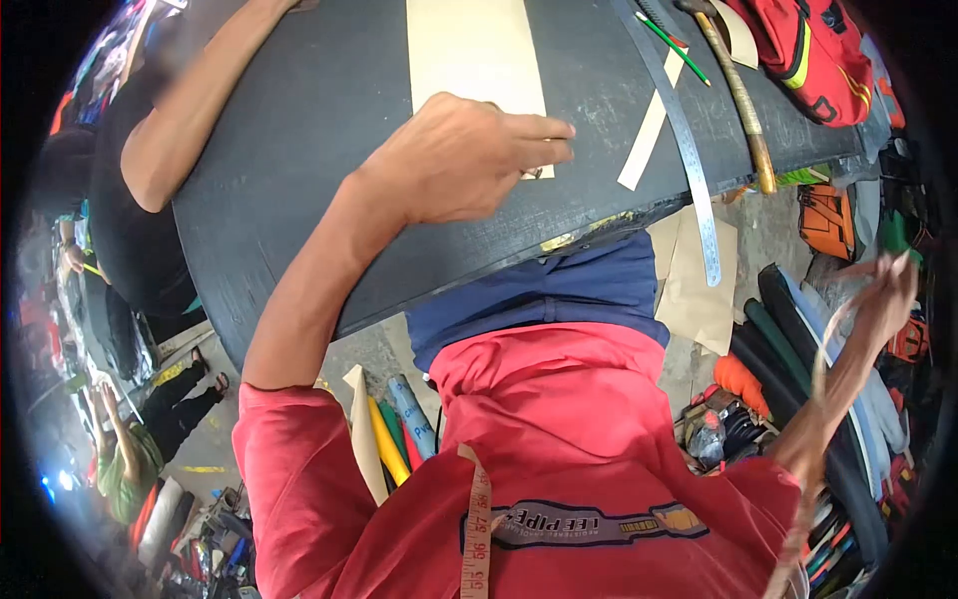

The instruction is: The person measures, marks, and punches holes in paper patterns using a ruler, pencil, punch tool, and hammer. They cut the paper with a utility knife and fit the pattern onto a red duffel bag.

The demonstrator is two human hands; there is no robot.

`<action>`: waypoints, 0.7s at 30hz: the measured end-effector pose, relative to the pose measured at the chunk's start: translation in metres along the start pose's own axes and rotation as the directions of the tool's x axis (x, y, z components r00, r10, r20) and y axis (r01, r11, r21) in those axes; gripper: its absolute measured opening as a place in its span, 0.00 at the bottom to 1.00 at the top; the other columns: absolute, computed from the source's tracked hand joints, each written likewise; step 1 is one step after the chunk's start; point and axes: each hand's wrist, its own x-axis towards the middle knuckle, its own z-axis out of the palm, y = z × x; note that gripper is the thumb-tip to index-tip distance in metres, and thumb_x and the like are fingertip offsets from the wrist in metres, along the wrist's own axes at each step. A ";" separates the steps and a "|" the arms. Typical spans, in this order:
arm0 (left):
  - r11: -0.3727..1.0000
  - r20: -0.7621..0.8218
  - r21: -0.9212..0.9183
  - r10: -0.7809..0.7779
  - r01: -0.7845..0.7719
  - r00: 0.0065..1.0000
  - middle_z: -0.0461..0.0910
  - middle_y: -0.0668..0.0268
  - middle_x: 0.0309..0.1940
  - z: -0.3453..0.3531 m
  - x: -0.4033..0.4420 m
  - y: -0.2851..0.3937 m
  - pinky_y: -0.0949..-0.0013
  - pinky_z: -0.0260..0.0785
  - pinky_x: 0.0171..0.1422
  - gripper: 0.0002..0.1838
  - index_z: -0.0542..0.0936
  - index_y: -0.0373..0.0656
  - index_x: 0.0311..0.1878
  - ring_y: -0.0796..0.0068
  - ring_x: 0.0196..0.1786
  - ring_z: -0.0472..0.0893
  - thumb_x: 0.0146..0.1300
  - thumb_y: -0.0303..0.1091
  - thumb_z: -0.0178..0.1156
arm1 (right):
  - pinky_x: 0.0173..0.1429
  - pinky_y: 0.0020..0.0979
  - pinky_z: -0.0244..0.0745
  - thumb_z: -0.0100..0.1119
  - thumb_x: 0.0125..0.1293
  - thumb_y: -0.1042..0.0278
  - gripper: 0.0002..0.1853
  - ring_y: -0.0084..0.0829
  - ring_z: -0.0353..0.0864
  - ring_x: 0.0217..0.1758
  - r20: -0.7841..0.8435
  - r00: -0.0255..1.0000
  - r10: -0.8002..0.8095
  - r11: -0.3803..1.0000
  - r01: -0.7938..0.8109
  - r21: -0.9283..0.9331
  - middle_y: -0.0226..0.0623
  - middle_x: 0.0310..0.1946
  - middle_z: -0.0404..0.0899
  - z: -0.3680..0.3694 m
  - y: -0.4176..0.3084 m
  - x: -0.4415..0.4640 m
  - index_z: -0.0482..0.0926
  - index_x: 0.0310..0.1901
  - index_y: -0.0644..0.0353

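Left hand [439, 160] over the counter [309, 130], knuckles up. Two fingers [544, 135] stretched out side by side, close together; whether they pinch anything underneath, cannot tell. Pale yellow sheet [474, 50] lies under this hand, its near end at the fingers, the rest running away beyond them. Right of those fingers, in order: narrow pale strip [644, 145], metal ruler [689, 150] overhanging the edge, wooden-handled tool [740, 105]. Green pencil [679, 52] farther off, beyond the strip. Right hand [883, 299] raised off the counter, well apart from the left; measuring tape [820, 399] hangs just beside its fingers. Blurred: grip, cannot tell.
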 end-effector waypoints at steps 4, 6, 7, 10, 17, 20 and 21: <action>0.996 -0.067 0.081 -0.035 0.041 0.997 0.82 0.76 0.72 -0.002 -0.006 -0.014 0.60 0.83 0.57 0.23 0.87 0.53 0.64 0.61 0.55 0.89 0.67 0.26 0.60 | 0.61 0.29 0.78 0.49 0.63 0.89 0.30 0.32 0.84 0.61 0.589 0.767 -0.254 0.801 0.508 -0.316 0.39 0.65 0.84 0.137 -0.086 -0.028 0.81 0.67 0.65; 0.990 -0.129 0.096 -0.091 0.104 0.987 0.82 0.75 0.71 -0.012 -0.013 -0.021 0.60 0.83 0.57 0.22 0.87 0.52 0.63 0.62 0.55 0.89 0.67 0.25 0.61 | 0.66 0.34 0.78 0.49 0.55 0.91 0.36 0.39 0.85 0.66 0.874 0.454 -0.173 0.782 0.602 -0.158 0.45 0.68 0.83 0.177 -0.076 -0.047 0.81 0.68 0.63; 0.988 -0.134 0.109 -0.090 0.105 0.987 0.82 0.75 0.71 -0.013 -0.017 -0.026 0.60 0.83 0.57 0.22 0.87 0.52 0.63 0.62 0.55 0.89 0.67 0.25 0.61 | 0.70 0.39 0.77 0.50 0.54 0.91 0.35 0.46 0.84 0.68 0.934 0.356 -0.035 0.790 0.582 -0.193 0.49 0.66 0.84 0.196 -0.073 -0.058 0.82 0.67 0.63; 0.993 -0.224 0.024 -0.109 0.118 0.968 0.84 0.75 0.68 -0.017 -0.022 -0.039 0.63 0.83 0.56 0.20 0.89 0.49 0.60 0.63 0.54 0.89 0.67 0.25 0.62 | 0.73 0.46 0.74 0.54 0.52 0.91 0.28 0.52 0.79 0.72 0.936 0.343 0.077 0.616 0.722 -0.315 0.46 0.65 0.84 0.214 -0.034 -0.070 0.86 0.56 0.62; 0.979 -0.347 -0.086 -0.205 0.186 0.915 0.88 0.73 0.60 -0.009 -0.015 -0.051 0.61 0.83 0.50 0.19 0.93 0.53 0.49 0.64 0.46 0.91 0.63 0.22 0.59 | 0.78 0.52 0.64 0.72 0.61 0.67 0.20 0.53 0.71 0.77 0.891 0.231 -0.392 0.739 0.656 0.155 0.45 0.69 0.78 0.316 -0.082 -0.142 0.85 0.55 0.57; 0.959 -0.334 -0.177 -0.272 0.224 0.902 0.88 0.71 0.53 -0.009 -0.019 -0.050 0.60 0.82 0.51 0.19 0.94 0.53 0.47 0.64 0.47 0.90 0.63 0.21 0.58 | 0.78 0.53 0.63 0.78 0.58 0.46 0.28 0.51 0.68 0.78 0.880 -0.015 -0.475 0.772 0.473 0.424 0.38 0.70 0.77 0.327 -0.093 -0.205 0.89 0.58 0.48; 0.960 -0.357 -0.155 -0.275 0.234 0.893 0.87 0.70 0.48 -0.009 -0.019 -0.050 0.60 0.82 0.51 0.17 0.94 0.53 0.46 0.64 0.46 0.90 0.64 0.23 0.59 | 0.78 0.53 0.63 0.78 0.58 0.46 0.28 0.51 0.68 0.78 0.884 -0.025 -0.468 0.773 0.473 0.423 0.38 0.70 0.77 0.326 -0.091 -0.212 0.89 0.58 0.48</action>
